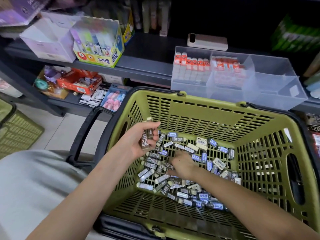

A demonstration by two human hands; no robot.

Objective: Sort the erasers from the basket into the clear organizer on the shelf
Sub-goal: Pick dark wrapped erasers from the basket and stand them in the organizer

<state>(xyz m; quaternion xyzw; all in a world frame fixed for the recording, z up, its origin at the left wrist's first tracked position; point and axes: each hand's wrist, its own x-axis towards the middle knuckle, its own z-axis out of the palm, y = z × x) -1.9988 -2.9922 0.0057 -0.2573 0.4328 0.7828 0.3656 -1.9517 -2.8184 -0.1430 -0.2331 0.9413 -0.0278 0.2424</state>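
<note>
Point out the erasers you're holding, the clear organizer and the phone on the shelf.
held erasers (144, 141): head view, on the 2B label.
clear organizer (270, 97): head view, front wall of its empty right compartment.
phone (207, 42): head view, middle of its back.

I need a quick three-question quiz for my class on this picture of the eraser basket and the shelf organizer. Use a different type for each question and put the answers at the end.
1. True or false: the left hand holds several brown 2B erasers.
2. Which compartment of the clear organizer holds no erasers? A left, B middle, C right.
3. In a few words: where does the right hand reach?

Key
1. True.
2. C.
3. Into the pile of loose erasers in the green basket.
</note>
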